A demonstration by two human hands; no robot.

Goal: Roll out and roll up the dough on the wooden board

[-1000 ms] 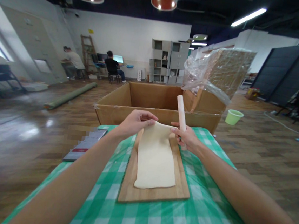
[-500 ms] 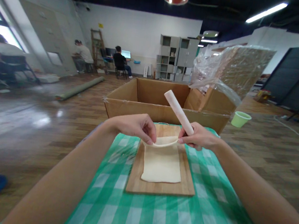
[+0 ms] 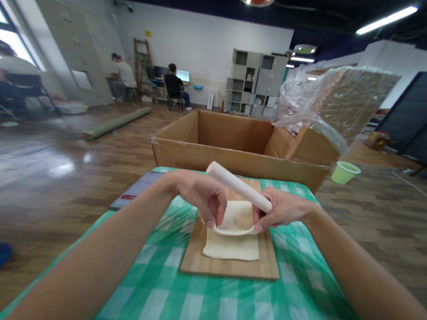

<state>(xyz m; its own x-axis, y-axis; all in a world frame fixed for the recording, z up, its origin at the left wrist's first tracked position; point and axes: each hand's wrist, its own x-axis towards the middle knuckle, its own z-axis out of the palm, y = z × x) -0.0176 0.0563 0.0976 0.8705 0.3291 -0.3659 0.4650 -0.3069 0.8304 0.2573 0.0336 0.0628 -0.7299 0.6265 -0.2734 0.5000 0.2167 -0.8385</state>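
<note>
A pale sheet of dough (image 3: 232, 242) lies on a wooden board (image 3: 230, 265) on the green checked tablecloth (image 3: 199, 304). Its far end is lifted and folded back toward me. My left hand (image 3: 202, 195) pinches the left corner of that folded edge. My right hand (image 3: 282, 209) pinches the right corner and also holds a white rolling pin (image 3: 239, 186), which lies slanted across above the dough between both hands.
A phone (image 3: 134, 196) lies on the cloth at the left. Behind the table stands an open cardboard box (image 3: 237, 147) with plastic-wrapped cardboard (image 3: 336, 99) at its right. A green cup (image 3: 344, 171) sits on the floor. People sit at desks far back left.
Both hands drew the dough's far edge toward me, folding the sheet over itself. The rolling pin tipped from nearly upright to lying slanted across.
</note>
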